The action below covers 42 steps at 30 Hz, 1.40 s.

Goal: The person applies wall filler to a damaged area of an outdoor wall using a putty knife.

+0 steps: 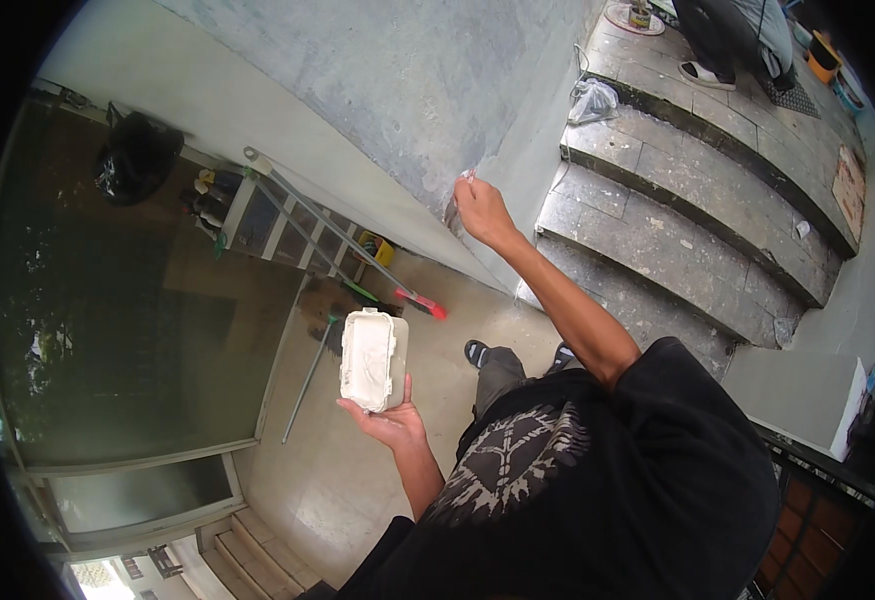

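Observation:
My left hand (394, 425) holds up a white plastic tub (369, 365) from beneath, fingers and thumb around its lower end. Off-white paste coats the inside of the tub. My right arm reaches out to the corner of the grey plastered wall (407, 110). Closed in a grip, my right hand (484, 212) is against or very near that wall edge. A small reddish-white bit (469, 175) sticks out above its fingers; the rest of what it grips is hidden.
To the right rise curved stone steps (647, 230), stained with pale spots. A plastic bag (592, 102) lies on them; another person (732, 40) is near the top. On the left, a ladder (307, 215), a red broom (422, 304) and a yellow bucket (377, 248) stand by the glass panel (137, 330).

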Motion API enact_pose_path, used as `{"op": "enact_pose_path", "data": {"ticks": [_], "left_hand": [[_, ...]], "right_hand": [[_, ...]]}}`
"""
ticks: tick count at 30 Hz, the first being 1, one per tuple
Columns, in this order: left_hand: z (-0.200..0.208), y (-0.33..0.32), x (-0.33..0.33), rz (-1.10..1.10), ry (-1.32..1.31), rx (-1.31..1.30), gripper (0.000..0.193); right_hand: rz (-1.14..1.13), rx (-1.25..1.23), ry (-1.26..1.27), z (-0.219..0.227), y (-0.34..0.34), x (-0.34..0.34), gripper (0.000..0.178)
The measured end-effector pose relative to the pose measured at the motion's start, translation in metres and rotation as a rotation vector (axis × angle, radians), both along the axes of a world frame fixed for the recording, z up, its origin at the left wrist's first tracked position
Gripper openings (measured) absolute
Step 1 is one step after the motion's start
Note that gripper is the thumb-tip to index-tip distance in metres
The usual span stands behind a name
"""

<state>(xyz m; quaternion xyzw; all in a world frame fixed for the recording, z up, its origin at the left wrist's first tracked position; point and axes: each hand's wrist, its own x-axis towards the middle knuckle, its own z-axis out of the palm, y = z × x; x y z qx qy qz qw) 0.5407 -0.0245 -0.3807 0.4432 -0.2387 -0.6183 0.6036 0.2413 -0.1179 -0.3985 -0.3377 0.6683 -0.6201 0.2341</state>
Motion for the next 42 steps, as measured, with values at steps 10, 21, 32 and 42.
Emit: {"op": "enact_pose_path", "data": {"ticks": [10, 21, 32, 42], "left_hand": [[0.002, -0.004, 0.001, -0.016, -0.026, 0.035, 0.072], [0.012, -0.072, 0.007, -0.215, -0.154, -0.001, 0.074], [0.011, -0.173, 0.011, -0.468, -0.168, -0.065, 0.072], [0.004, -0.195, 0.031, -0.575, -0.185, -0.021, 0.07]], "right_hand": [[-0.078, 0.114, 0.16, 0.016, 0.044, -0.013, 0.046], [-0.296, 0.103, 0.254, -0.02, 0.112, 0.031, 0.028], [-0.68, -0.076, 0.017, -0.083, 0.06, 0.115, 0.019], [-0.529, -0.581, -0.803, -0.097, 0.084, 0.079, 0.021]]}}
